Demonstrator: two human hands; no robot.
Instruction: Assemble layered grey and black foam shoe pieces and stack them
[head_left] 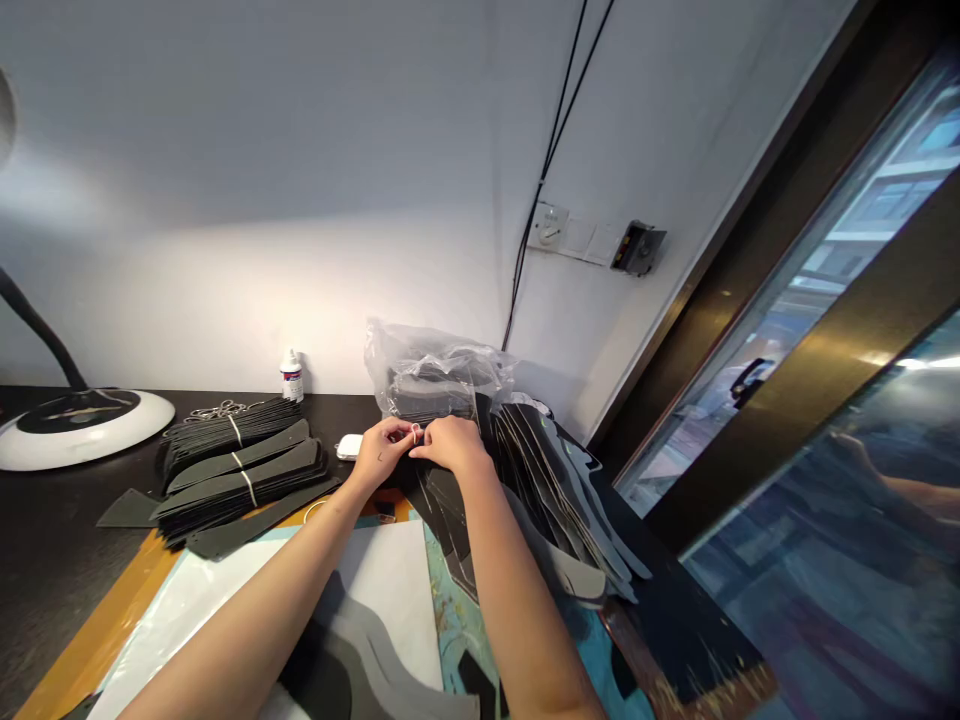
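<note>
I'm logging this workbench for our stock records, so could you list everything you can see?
small metal loop: one, silvery, pinched between both hands
fanned sheets: many, black and grey, right of the hands
tied sheet bundles: about three, dark grey, left of the hands
metal chain: one, silvery, behind the bundles
plastic bag: one, clear, behind the hands
bottle: one, white, against the wall
small case: one, white, beside the left hand
lamp base: one, white and black, far left
paper sheet: one, white, below the hands
wall switch plate: one, white, on the wall
cables: two, black, on the wall
wall box: one, black, on the wall
left hand: one, bare, at the loop
right hand: one, bare, at the loop
</note>
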